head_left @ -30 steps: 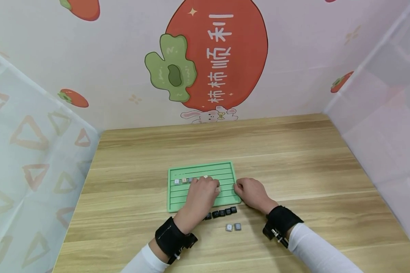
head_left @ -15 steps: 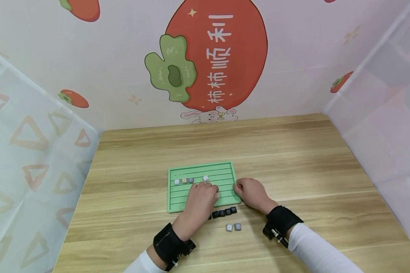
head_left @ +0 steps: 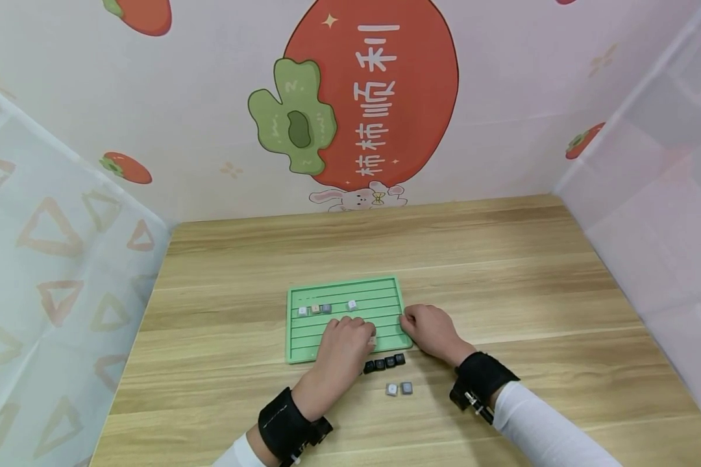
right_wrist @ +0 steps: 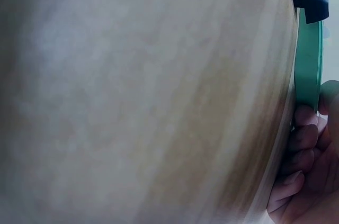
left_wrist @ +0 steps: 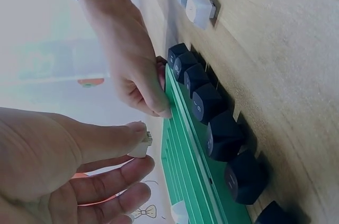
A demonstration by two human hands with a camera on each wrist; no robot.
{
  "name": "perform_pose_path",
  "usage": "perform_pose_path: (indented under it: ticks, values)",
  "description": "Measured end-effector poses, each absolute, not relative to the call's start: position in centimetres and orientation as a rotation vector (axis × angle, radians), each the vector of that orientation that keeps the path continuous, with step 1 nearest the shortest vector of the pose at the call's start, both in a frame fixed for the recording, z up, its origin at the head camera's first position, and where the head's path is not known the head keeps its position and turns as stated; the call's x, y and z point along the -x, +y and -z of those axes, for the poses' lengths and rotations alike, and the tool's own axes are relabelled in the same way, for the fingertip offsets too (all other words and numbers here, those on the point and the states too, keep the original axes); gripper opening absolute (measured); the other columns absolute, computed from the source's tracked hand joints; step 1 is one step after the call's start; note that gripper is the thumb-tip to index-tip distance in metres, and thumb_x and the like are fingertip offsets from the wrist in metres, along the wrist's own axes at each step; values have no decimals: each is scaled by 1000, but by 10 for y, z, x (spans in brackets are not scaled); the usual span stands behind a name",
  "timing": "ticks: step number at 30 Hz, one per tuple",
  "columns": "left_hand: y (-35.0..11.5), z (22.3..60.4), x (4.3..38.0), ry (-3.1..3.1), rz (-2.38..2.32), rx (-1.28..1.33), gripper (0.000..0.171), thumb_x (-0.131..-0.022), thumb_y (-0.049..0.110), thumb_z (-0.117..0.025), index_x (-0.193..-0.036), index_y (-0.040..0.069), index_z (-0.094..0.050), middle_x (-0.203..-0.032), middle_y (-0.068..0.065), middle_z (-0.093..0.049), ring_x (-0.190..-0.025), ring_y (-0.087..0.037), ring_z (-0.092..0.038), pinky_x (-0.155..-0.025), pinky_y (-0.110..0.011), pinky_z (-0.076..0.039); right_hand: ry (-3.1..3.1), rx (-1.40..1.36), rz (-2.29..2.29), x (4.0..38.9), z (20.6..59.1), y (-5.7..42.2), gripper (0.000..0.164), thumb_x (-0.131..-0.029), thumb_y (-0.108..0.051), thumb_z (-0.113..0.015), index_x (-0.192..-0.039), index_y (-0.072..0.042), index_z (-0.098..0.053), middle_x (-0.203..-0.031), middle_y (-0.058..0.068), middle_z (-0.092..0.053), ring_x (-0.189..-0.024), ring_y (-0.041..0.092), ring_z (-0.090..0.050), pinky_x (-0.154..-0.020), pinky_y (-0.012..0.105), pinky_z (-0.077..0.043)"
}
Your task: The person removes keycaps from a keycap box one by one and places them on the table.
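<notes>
Left hand (head_left: 343,350): we see fingertips pinching a pale keycap (left_wrist: 139,149) over the green tray (head_left: 389,311); slack grip might drop it, low knuckles might knock black keycaps (head_left: 380,365). Right hand (head_left: 435,331) clamps tray edge; a tug could jolt pieces.

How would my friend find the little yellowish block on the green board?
Find the green board on the wooden table. Near its left edge, three small blocks sit together. Yours is the yellowish middle block, between a white block and a grey block.
</notes>
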State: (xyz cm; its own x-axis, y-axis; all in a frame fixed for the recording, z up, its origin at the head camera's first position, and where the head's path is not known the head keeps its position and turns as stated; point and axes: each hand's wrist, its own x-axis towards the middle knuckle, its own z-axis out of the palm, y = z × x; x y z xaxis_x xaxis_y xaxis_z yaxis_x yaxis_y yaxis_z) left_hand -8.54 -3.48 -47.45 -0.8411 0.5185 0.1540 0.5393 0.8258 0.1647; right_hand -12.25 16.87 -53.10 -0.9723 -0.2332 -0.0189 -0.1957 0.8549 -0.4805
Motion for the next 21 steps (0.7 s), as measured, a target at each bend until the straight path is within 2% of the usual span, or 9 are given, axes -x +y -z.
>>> perform_pose_path:
  ticks: [12, 21]
  values:
    - [-35, 472, 77, -2890, 303, 876, 9, -82, 27, -69, -85, 19, -70, -81, 5, -64, -73, -15, -57, -62, -30, -40, 2956, 342, 748, 123, 532, 168, 40, -92, -26, -51, -54, -17, -38, -50, -8, -29, -45, 10, -31, -48, 26, -26]
    - [-36, 475, 71, -2880, 290, 885, 14, -77, 30, -73, -86, 20, -72, -81, 6, -65, -73, -14, -57, -61, -28, -40, 2956, 346, 748, 123, 533, 169, 40, -91, -26, -51, -55, -16, -39, -50, -7, -29, -46, 11, -32, -49, 26, -26]
